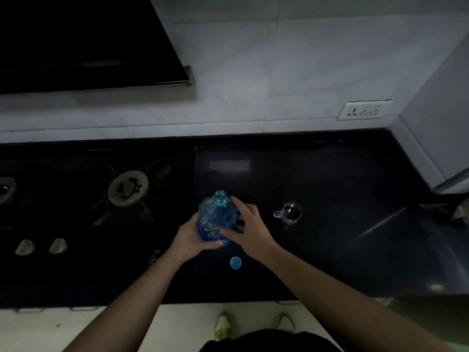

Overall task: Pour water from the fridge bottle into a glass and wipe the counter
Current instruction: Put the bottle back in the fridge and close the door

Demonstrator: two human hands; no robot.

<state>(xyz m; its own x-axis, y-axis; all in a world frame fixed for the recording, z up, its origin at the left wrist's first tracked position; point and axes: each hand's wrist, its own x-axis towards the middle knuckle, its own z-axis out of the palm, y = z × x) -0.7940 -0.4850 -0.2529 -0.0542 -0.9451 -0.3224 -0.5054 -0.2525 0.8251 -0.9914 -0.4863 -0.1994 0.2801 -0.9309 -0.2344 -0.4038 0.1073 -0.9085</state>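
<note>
A clear blue plastic bottle (217,216) stands upright on the black counter (342,237), its mouth uncapped. My left hand (189,240) grips its lower body from the left. My right hand (250,228) lies against the bottle's right side, fingers spread, thumb across the label. The blue cap (235,262) lies on the counter just in front of the bottle. A small clear glass cup with a handle (290,212) stands to the right of the bottle, apart from both hands.
A gas hob with a burner (128,188) and two knobs (42,246) fills the counter's left half. A dark hood (88,47) hangs above it. A wall socket (364,110) sits on the tiled wall at the right.
</note>
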